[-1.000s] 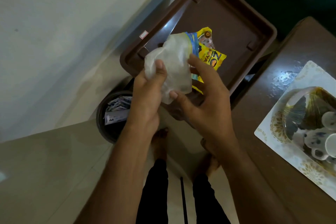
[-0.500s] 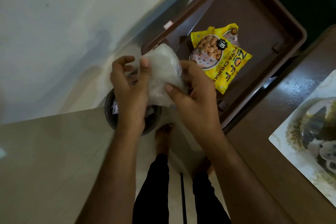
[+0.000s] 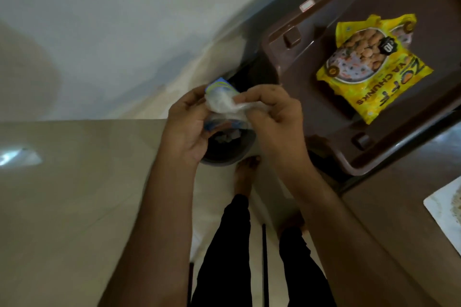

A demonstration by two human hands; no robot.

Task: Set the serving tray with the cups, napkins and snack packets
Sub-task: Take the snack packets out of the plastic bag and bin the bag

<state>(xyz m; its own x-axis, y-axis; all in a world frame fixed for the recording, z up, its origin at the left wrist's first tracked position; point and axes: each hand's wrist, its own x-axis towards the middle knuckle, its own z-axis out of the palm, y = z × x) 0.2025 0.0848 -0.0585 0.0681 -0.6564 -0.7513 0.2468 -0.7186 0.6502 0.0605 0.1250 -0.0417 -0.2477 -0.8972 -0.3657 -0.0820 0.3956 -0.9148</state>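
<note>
Tiled floor [image 3: 62,207], bin [image 3: 224,152] beneath crumpled bag [image 3: 224,102]

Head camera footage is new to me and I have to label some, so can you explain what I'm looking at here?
The camera sits on a person's head and looks down, so you see their own forearms, legs and bare feet. No machine is involved. Both hands, left hand and right hand, grip a crumpled clear plastic bag with a blue edge, above a dark round bin on the floor. To the right is a brown tray with one yellow snack packet lying in it. A white mat shows at the right edge.
</note>
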